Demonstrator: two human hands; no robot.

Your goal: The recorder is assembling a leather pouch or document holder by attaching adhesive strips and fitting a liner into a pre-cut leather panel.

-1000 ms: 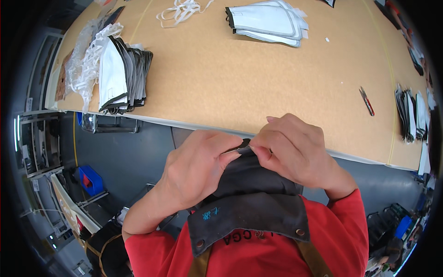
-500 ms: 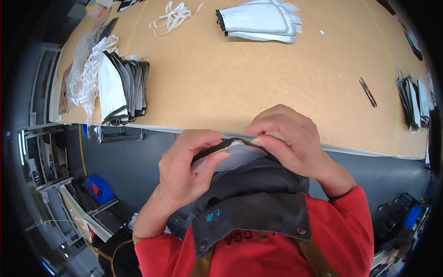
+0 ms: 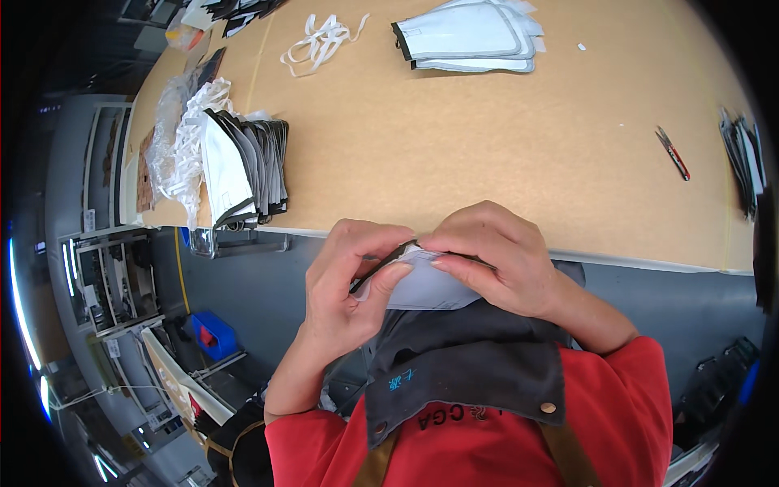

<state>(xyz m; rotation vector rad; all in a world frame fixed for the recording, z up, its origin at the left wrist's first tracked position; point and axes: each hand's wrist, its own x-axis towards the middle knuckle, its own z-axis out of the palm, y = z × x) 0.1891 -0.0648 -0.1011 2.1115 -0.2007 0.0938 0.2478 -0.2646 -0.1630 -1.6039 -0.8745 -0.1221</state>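
Between my hands, just off the table's near edge, is a pale grey fabric panel [image 3: 428, 286] with a dark binding along its upper edge. My left hand [image 3: 347, 280] pinches this edge, thumb on the pale face and fingers behind. My right hand [image 3: 505, 258] grips the same edge with thumb and forefinger, its fingertips almost meeting the left ones. A small white bit shows at the binding between them. The panel's lower part hangs in front of my dark apron [image 3: 466, 377]; its back is hidden.
On the brown table [image 3: 454, 146], a stack of dark-edged panels [image 3: 231, 166] stands left beside bunched white tape [image 3: 191, 154]. More panels [image 3: 462, 36] and loose white tape [image 3: 324, 45] lie far back. Red-handled snips [image 3: 673, 154] and another panel stack [image 3: 742, 158] are at right.
My right hand has moved in toward the left, and its thumb now presses on the panel's pale face. The panel's face shows more openly. The whole view has shifted slightly.
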